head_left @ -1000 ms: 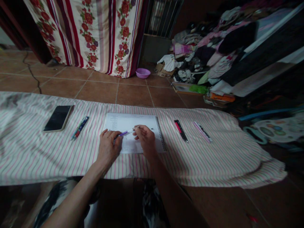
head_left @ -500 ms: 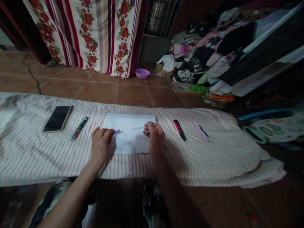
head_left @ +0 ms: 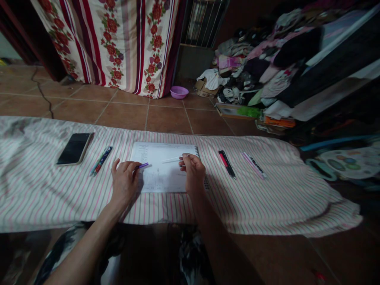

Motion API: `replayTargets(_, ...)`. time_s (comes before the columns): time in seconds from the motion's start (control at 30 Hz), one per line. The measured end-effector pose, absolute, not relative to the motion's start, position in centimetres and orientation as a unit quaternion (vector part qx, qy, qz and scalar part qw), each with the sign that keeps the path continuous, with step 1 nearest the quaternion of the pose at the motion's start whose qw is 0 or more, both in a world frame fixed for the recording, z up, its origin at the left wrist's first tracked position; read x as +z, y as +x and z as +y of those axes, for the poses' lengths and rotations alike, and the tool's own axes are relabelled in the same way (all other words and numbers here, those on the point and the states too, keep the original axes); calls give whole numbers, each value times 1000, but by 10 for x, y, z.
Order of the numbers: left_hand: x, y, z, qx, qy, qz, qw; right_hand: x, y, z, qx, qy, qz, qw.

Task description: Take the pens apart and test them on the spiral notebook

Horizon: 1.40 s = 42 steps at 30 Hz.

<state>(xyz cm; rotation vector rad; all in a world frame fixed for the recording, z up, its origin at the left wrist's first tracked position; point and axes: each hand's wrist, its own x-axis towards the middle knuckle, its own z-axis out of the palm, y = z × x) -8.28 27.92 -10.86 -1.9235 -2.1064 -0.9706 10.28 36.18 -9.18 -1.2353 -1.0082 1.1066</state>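
A spiral notebook lies on the striped cloth, its page bearing faint marks. Over its left edge, my left hand has its fingers closed on a purple pen part, whose end sticks out to the right. My right hand, above the notebook's right side, pinches a thin, pale pen refill that points left over the page. A small dark piece shows under the right fingers, too unclear to name. The tips of the purple part and the refill are apart.
Left of the notebook lie a phone and patterned pens. To its right are a red-and-black pen and pink and dark pens. A purple basin and heaped clothes lie beyond the cloth.
My left hand has shifted slightly left and down, showing more of the purple pen part. The refill in my right hand has tilted a little. The whole view has drifted slightly.
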Motion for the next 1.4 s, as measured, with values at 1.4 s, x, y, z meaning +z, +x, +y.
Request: replayTargets(1.4,-104,-75,273,-237,-680,-690,70,-95,91,356,488,-506,-470,534)
